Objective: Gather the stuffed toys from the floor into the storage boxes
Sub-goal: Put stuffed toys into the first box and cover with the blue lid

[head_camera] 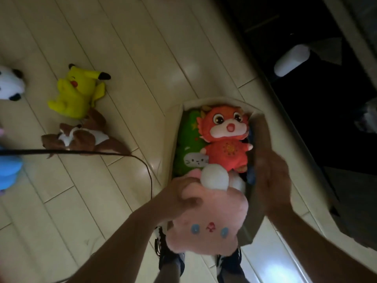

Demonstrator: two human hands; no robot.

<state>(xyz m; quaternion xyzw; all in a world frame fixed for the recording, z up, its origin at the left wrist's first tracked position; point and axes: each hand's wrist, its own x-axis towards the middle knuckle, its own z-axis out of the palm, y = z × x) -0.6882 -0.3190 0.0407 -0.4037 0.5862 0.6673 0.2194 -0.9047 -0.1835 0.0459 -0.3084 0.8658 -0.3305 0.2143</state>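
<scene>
My left hand (179,198) grips a pink stuffed toy (212,219) with white round paws, held at the near end of a beige storage box (173,127). My right hand (269,170) holds the box's right wall, fingers curled over the rim. Inside the box lie a red-orange dragon toy (226,135) and a green toy (187,144). On the floor to the left lie a yellow toy (75,92), a brown and white toy (81,135), a black and white toy (10,83) and a blue toy (8,168) at the left edge.
A dark cable (85,153) runs across the wooden floor from the left edge and curves down towards my feet (169,256). Dark furniture (306,88) fills the upper right, with a white cylindrical object (291,60) on it.
</scene>
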